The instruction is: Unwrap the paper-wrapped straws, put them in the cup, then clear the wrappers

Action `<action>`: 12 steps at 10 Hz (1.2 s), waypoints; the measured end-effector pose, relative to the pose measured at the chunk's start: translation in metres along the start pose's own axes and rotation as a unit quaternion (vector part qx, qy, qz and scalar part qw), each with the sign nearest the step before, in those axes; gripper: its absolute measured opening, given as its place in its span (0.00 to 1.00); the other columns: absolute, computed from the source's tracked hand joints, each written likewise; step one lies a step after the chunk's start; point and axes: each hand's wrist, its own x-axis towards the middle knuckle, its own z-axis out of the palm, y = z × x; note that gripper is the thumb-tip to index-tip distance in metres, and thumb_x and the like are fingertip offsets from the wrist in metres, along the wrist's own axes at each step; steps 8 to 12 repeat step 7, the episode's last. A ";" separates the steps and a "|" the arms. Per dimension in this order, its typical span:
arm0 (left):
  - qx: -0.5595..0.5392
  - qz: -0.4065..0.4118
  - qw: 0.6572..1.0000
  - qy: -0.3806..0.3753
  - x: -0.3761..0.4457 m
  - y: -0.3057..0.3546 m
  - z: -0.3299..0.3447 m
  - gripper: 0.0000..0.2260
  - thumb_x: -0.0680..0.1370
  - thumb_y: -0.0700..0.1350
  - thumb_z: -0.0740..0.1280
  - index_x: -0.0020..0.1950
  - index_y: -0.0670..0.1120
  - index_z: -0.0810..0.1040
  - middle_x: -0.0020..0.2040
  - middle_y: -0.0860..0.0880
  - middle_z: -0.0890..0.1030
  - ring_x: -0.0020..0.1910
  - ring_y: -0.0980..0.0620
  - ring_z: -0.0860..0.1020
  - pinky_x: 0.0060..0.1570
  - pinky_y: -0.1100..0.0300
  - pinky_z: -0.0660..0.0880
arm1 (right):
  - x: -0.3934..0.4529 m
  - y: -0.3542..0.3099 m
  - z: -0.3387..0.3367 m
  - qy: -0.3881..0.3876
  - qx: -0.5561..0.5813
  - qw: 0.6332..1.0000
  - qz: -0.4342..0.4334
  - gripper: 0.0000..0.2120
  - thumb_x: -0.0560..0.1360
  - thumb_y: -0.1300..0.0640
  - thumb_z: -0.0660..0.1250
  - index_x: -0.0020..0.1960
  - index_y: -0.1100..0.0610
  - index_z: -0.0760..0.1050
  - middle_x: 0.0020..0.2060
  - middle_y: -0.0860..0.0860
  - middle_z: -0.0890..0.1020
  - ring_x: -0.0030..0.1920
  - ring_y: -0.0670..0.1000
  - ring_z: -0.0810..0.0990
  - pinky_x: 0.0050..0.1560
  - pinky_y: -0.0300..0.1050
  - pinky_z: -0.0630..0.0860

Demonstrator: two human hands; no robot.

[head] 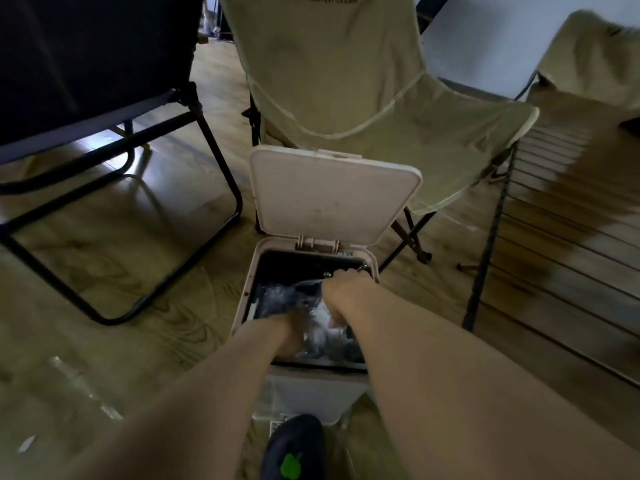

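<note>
A white pedal bin (248, 289) stands on the floor with its lid (332, 195) tipped up. Both my hands reach down into its opening. My left hand (294, 329) is low inside, and its fingers are lost among the rubbish. My right hand (343, 287) is farther back near the hinge, with its knuckles up and its fingers hidden. Between the hands lies crumpled white and clear rubbish (320, 332); I cannot tell whether any of it is straw wrappers. No cup or straws are in view.
A dark shoe (294, 445) with a green mark presses at the bin's foot. A beige folding chair (346, 81) stands just behind the bin, a black-framed chair (214, 150) at left, a slatted table (571, 220) at right. Clear plastic (79, 386) lies on the floor.
</note>
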 end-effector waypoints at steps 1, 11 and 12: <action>0.015 0.012 0.999 -0.046 -0.010 0.000 -0.005 0.26 0.82 0.41 0.56 0.78 0.47 0.51 0.72 0.43 0.67 0.65 0.43 0.71 0.65 0.51 0.68 | 0.002 -0.004 -0.004 -0.011 0.006 1.000 -0.021 0.14 0.79 0.62 0.62 0.63 0.64 0.70 0.56 0.60 0.75 0.54 0.59 0.75 0.49 0.49 0.70; 0.102 0.096 0.984 0.111 -0.112 0.029 -0.074 0.30 0.81 0.35 0.54 0.79 0.50 0.45 0.78 0.45 0.53 0.77 0.40 0.48 0.72 0.44 0.60 | -0.110 0.022 -0.049 0.173 0.082 0.982 0.001 0.03 0.75 0.62 0.59 0.48 0.58 0.70 0.52 0.58 0.77 0.49 0.58 0.75 0.48 0.51 0.72; 0.102 0.096 0.984 0.111 -0.112 0.029 -0.074 0.30 0.81 0.35 0.54 0.79 0.50 0.45 0.78 0.45 0.53 0.77 0.40 0.48 0.72 0.44 0.60 | -0.110 0.022 -0.049 0.173 0.082 0.982 0.001 0.03 0.75 0.62 0.59 0.48 0.58 0.70 0.52 0.58 0.77 0.49 0.58 0.75 0.48 0.51 0.72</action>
